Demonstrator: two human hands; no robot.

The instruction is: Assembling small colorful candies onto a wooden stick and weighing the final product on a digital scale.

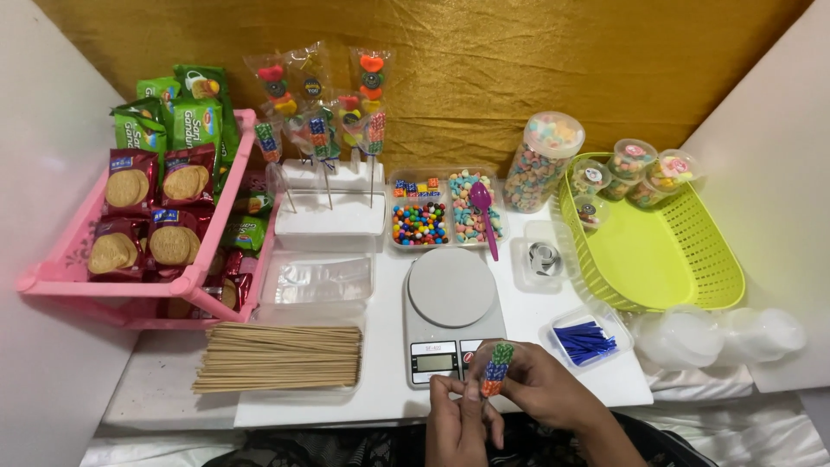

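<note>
White table (553, 333) w/ kitchen scale (452, 313), skewer bundle (278, 357), pink rack (138, 290), green basket (657, 251), candy tray (443, 212), blue twist ties (584, 341)

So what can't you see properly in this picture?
- Head view: the candy stack is partly covered by the right hand and left hand; its bottom end is hidden.
- Both wrists are cut off by the bottom edge.
- The scale screen is too small to read.
- The pink rack hides its lower shelf.
</note>
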